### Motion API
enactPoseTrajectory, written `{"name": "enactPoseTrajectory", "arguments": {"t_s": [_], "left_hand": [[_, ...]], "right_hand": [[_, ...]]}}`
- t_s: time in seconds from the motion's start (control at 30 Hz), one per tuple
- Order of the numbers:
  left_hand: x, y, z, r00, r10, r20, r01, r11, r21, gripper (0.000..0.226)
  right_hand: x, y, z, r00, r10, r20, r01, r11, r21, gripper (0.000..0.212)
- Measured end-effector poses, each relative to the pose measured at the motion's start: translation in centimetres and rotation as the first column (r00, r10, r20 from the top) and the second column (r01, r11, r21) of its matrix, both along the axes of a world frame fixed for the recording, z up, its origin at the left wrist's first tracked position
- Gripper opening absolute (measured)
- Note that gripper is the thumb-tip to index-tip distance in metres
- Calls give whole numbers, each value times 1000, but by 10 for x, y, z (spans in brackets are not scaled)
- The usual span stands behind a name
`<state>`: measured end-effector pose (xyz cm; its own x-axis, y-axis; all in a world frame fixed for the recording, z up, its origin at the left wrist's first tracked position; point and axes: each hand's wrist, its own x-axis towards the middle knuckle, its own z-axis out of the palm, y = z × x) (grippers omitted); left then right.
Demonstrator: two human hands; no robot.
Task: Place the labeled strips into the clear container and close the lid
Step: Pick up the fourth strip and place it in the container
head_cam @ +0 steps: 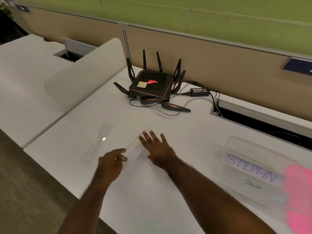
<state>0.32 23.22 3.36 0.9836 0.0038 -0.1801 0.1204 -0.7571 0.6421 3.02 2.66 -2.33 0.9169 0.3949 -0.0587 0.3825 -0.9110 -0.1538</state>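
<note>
At frame centre the right hand (156, 147) presses flat, fingers spread, on a clear holder (135, 149) whose near corner the left hand (112, 162) pinches. Another labeled strip (98, 142) lies left of centre; a clear container (256, 166) sits lower right. Judged mid-gathering; next, carry the pieces to it.

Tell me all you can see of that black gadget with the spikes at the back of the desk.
It is a black router, squarish and flat, of matte plastic with copper-coloured trim. Slim antennas ring it: several stand upright along the back and right, others lie splayed flat at the front and left. A red logo glows on its meshed top beside a tan square sticker. It rests on the white desk near the partition, with thin cables leading from it; a black power brick lies to its right.
</note>
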Motion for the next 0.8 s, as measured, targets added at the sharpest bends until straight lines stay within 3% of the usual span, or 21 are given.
{"name": "enactPoseTrajectory", "arguments": {"t_s": [0.17,0.33,0.43,0.57,0.67,0.8], "left_hand": [[4,-33,36,972,-88,-219,0,928,-373,33],[7,-72,53,943,-236,-236,102,877,-469,24],[12,-97,54,937,-323,-134,245,881,-405,32],[15,-137,56,845,-534,-13,525,835,-166,69],[18,-177,56,773,-611,170,622,783,-11,58],[19,-229,53,682,-701,207,694,710,117,45]], "right_hand": [[-6,-65,18,994,-94,48,93,995,16,83],[-25,-137,51,983,-154,100,146,986,82,74],[-45,-179,71,978,-202,47,195,973,120,68],[-82,-234,94,942,-335,-29,335,926,175,62],[-111,-269,106,899,-434,-67,438,878,193,58],[-148,-312,114,830,-545,-114,557,804,209,51]]}}
